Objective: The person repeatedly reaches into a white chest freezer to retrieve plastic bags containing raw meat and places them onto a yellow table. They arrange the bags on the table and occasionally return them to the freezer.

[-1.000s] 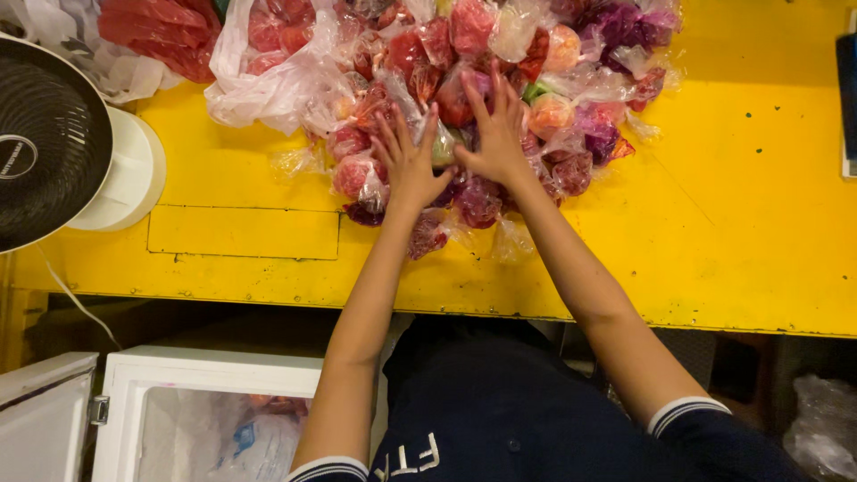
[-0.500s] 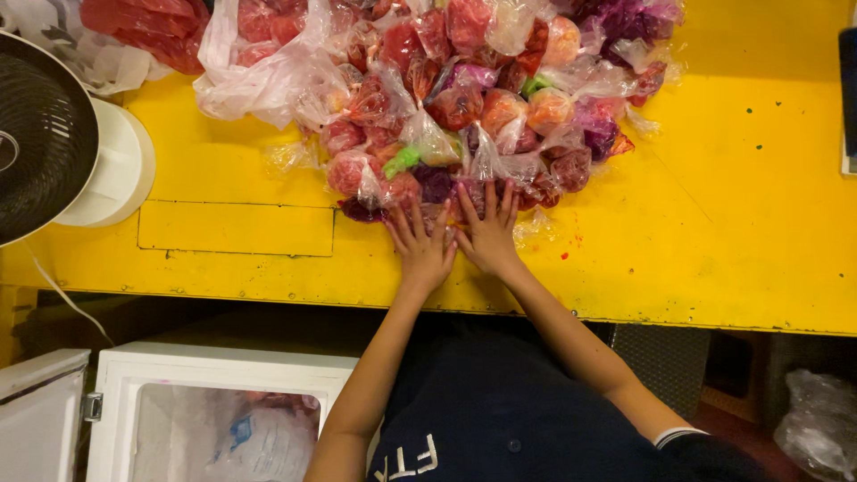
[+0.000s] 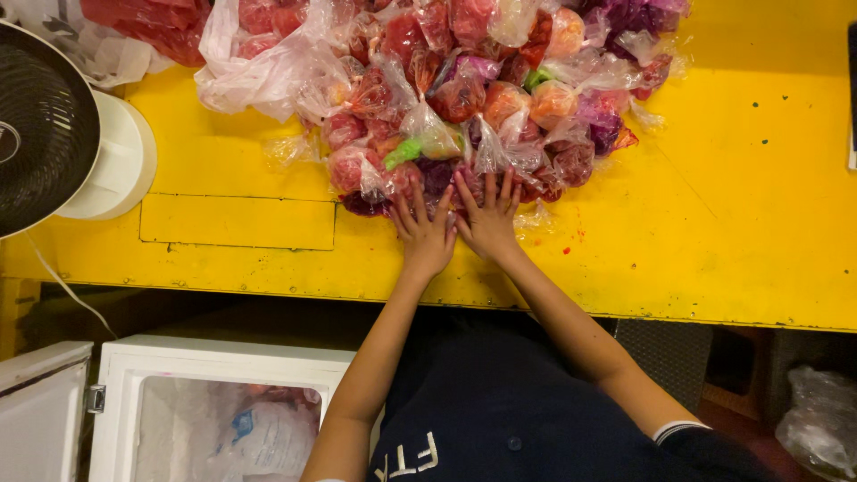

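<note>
A heap of small clear bags point(image 3: 464, 98) filled with red, pink, purple and green stuff lies on the yellow table point(image 3: 732, 223), toward its far edge. The left hand point(image 3: 424, 234) and right hand point(image 3: 489, 223) lie flat side by side at the heap's near edge, fingers spread, tips touching the nearest bags, gripping nothing. A black fan point(image 3: 40, 125) stands at the left; an open white freezer point(image 3: 214, 411) sits below the table
</note>
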